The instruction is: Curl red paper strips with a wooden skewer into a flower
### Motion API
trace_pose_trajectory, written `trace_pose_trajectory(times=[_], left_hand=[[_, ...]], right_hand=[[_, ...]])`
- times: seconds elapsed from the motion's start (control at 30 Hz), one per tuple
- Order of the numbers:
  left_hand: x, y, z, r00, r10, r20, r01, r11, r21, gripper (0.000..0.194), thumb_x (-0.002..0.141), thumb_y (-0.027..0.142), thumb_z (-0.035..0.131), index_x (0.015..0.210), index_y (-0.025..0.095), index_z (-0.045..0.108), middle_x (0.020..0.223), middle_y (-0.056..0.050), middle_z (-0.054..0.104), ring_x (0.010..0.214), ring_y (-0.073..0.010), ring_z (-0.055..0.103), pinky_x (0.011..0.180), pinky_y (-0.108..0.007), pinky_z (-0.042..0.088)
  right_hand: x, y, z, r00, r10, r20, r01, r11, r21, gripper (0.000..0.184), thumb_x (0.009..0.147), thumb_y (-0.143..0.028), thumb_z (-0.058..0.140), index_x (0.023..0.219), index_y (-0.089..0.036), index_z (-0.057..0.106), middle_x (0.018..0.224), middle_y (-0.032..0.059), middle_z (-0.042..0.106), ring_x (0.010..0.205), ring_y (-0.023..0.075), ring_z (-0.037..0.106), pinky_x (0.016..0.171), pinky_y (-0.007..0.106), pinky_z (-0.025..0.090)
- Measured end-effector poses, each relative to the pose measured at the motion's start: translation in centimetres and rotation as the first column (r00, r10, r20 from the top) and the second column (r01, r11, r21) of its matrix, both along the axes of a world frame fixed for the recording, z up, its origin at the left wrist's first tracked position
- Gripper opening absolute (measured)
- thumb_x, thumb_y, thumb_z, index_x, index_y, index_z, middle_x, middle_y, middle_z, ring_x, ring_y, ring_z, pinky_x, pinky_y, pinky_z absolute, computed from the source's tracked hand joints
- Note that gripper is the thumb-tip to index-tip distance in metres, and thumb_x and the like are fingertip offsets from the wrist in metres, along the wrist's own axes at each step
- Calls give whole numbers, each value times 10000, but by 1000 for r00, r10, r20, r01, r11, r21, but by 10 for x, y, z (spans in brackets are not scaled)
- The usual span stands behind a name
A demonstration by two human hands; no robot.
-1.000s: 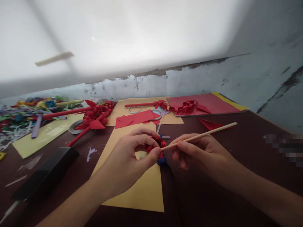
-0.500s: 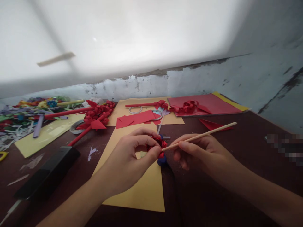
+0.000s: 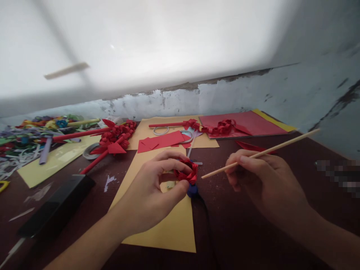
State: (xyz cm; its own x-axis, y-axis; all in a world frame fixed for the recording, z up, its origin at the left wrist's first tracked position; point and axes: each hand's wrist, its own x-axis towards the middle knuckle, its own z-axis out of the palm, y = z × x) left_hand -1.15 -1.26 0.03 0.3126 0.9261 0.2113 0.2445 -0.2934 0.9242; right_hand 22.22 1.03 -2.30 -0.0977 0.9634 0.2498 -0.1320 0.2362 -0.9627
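My left hand [image 3: 165, 183] is closed round a red paper flower [image 3: 191, 173], thumb at its near side and fingers over its top. To the right, my right hand [image 3: 258, 172] pinches a thin wooden stick [image 3: 277, 148]. The stick's lower tip points at the flower with a small gap between them. Just below the flower sits the blue end of a glue gun [image 3: 192, 190], mostly hidden, with a dark cord running from it. Yellow paper [image 3: 165, 228] lies beneath my left hand.
Red paper flowers on stems [image 3: 116, 138] lie at the left, by a black box [image 3: 57, 204] and a heap of coloured paper strips [image 3: 19, 138]. Behind are red paper pieces [image 3: 165, 140], a tape roll [image 3: 161, 130] and a red folder [image 3: 261, 125]. A peeling wall closes off the back.
My right hand has drawn the stick away from the flower, to the right and slightly up. My left hand stays in place, its fingers shifted slightly on the flower.
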Motion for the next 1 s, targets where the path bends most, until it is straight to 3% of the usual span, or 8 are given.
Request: trace_pose_trajectory(times=[0.17, 0.4, 0.53, 0.63, 0.73, 0.83, 1.0], left_hand=[[1, 0, 0, 1000, 12, -18, -12, 1000, 4, 135, 949, 143, 672, 943, 188, 800, 1231, -73, 645, 1132, -165, 658, 876, -166, 598], [2, 2, 0, 999, 23, -30, -24, 1000, -6, 168, 989, 217, 656, 926, 198, 810, 1202, -70, 650, 1029, -151, 666, 783, -161, 600], [3, 1, 0, 999, 27, -36, -28, 1000, -15, 188, 996, 205, 645, 929, 208, 820, 1192, -64, 653, 1004, -146, 669, 767, -163, 598], [5, 0, -2, 1000, 20, -11, -20, 1000, -20, 185, 990, 209, 653, 942, 219, 831, 1163, -64, 664, 999, -155, 676, 772, -186, 610], [10, -3, -5, 997, 72, 15, -71, 997, -38, 191, 997, 246, 649, 987, 253, 839, 1215, -59, 669, 1073, -177, 680, 782, -198, 624], [18, -7, -5, 997, 65, 46, -64, 998, -20, 160, 972, 249, 678, 922, 244, 831, 1154, -61, 686, 1125, -209, 687, 783, -212, 638], [23, -11, -3, 997, 46, 69, -45, 999, -23, 126, 956, 246, 695, 914, 236, 813, 1134, -65, 681, 1161, -225, 695, 810, -228, 650]], right_hand=[[2, -1, 2, 979, 73, 191, -85, 995, 54, 353, 936, -279, 559, 595, -205, 614, 563, -4, 543, 533, 128, 491, 505, 249, 394], [1, -8, -1, 885, 172, 433, -241, 964, 109, 325, 1001, -237, 416, 713, -219, 566, 679, 13, 567, 645, 173, 527, 591, 290, 425], [-2, -13, -2, 846, 69, 529, -202, 959, 198, 249, 1016, -209, 457, 828, -230, 621, 662, -34, 522, 570, 130, 463, 517, 246, 385], [-7, -17, -4, 828, -12, 561, -180, 941, 286, 27, 990, -256, 627, 989, -261, 654, 702, -60, 594, 549, 105, 504, 494, 218, 402], [-13, -21, -5, 824, -145, 548, -104, 912, 396, 155, 896, -249, 768, 1001, -269, 656, 773, -57, 682, 612, 104, 605, 555, 202, 472], [-16, -23, -5, 812, -252, 527, -46, 872, 488, 166, 873, -237, 798, 972, -265, 667, 815, -41, 722, 651, 110, 642, 599, 210, 501], [-14, -25, -4, 790, -286, 542, -36, 862, 506, 107, 900, -257, 775, 949, -263, 679, 782, -32, 721, 630, 120, 655, 567, 228, 501]])
